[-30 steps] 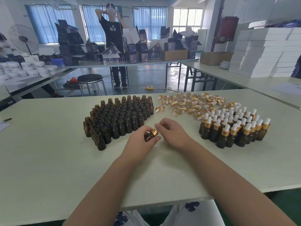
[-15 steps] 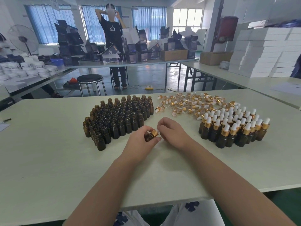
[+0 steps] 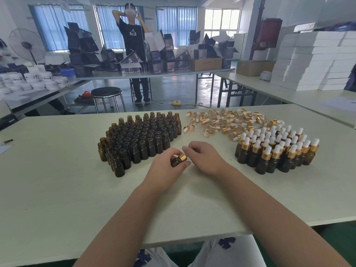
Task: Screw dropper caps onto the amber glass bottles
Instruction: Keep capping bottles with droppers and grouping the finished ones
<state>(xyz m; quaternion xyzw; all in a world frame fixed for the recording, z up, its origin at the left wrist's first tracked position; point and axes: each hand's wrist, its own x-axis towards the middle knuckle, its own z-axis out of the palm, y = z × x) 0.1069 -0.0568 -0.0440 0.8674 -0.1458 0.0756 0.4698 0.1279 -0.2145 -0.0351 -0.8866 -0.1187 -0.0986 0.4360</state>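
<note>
Pale bench (image 3: 57, 189) below, both forearms angle inward: left hand (image 3: 165, 167) grips a tilted amber bottle (image 3: 175, 162), right hand (image 3: 207, 158) at its two o'clock pinches the gold dropper cap (image 3: 182, 157).

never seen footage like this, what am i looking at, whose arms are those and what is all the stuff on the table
There is no machine here: a person is working with bare hands. The one picture comes from a wide-angle camera worn on that person's head, looking forward and down, so both arms reach in from the bottom edge.

On the white table are three groups. On the left stands a cluster of open bottles without caps. At the back lies a pile of loose dropper caps with gold collars and white bulbs. On the right stand the finished bottles, caps on.

The left hand grips one small amber bottle, tipped sideways. The right hand pinches the gold dropper cap at its neck, apparently screwing it on.

The standing person behind is just workshop background.
</note>
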